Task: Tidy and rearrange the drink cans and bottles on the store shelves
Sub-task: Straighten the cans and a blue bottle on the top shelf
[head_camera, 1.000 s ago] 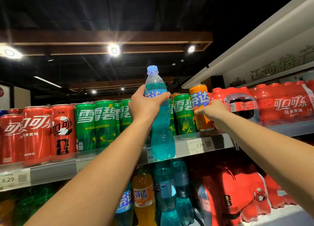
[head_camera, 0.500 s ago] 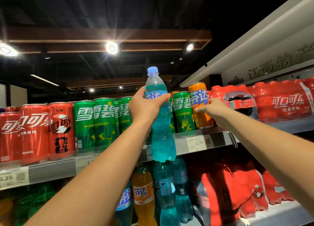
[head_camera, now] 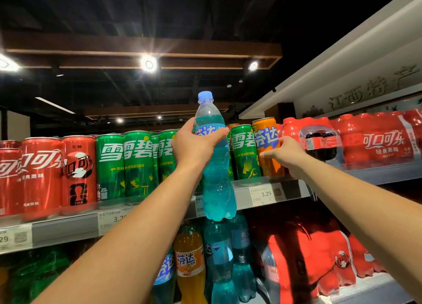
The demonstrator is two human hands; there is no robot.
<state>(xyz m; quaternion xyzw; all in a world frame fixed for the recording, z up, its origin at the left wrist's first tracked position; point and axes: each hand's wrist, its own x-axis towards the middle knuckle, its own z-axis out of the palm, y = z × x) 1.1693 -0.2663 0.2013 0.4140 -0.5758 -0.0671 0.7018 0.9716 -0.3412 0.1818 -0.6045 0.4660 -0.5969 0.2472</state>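
Left hand [head_camera: 197, 145] clamps the upright blue bottle [head_camera: 218, 189]; at its 3 o'clock right hand [head_camera: 286, 156] touches the orange can [head_camera: 266, 141], grip unclear.

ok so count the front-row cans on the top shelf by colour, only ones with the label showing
red cans: 3
green cans: 4
orange cans: 1
total: 8
Cans in the rows behind are mostly hidden, so they are not counted.

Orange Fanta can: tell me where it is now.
The orange Fanta can stands right of centre in the head view on the upper shelf, between a green Sprite can and the red Coca-Cola multipack, with the right hand gripping it.
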